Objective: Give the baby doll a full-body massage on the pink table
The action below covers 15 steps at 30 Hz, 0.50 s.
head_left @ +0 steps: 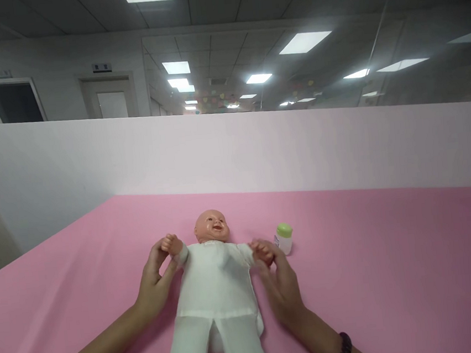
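Note:
A baby doll in white clothes lies on its back on the pink table surface, head pointing away from me. My left hand is closed around the doll's right wrist and small hand at the left side. My right hand grips the doll's other hand at the right side, fingers pinched round it. A dark bead bracelet sits on my right wrist. Both doll arms are spread outward.
A small white bottle with a green cap stands on the pink surface just right of the doll's arm, close to my right hand. A white partition wall runs along the far edge, with glass above it.

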Each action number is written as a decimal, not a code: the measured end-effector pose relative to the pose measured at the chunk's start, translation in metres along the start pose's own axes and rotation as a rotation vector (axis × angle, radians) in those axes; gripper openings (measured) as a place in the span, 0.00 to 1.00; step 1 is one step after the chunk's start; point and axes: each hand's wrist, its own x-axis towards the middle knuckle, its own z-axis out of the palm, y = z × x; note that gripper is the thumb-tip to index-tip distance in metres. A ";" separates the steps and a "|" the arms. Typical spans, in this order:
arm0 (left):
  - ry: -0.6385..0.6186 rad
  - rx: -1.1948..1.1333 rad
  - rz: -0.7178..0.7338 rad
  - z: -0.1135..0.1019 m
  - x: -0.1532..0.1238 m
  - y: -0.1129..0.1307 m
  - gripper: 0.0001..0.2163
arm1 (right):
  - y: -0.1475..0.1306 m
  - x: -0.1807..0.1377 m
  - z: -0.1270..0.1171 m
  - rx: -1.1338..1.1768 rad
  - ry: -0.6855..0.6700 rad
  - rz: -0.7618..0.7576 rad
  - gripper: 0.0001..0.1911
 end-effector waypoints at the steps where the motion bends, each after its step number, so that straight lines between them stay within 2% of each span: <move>1: -0.038 0.066 0.031 0.001 -0.002 0.001 0.16 | 0.000 -0.003 0.001 -0.074 -0.103 -0.118 0.22; 4: -0.149 0.227 0.115 0.000 -0.007 0.002 0.16 | -0.006 -0.006 0.002 -0.267 -0.346 -0.438 0.28; 6: -0.235 0.278 0.178 0.000 -0.007 0.002 0.16 | -0.013 -0.005 0.001 -0.332 -0.463 -0.554 0.28; 11: -0.385 0.360 0.235 -0.002 -0.006 0.001 0.18 | -0.028 0.001 -0.001 -0.356 -0.580 -0.532 0.25; 15: -0.446 0.324 0.190 -0.003 -0.005 0.003 0.17 | -0.030 0.003 -0.001 -0.342 -0.602 -0.513 0.25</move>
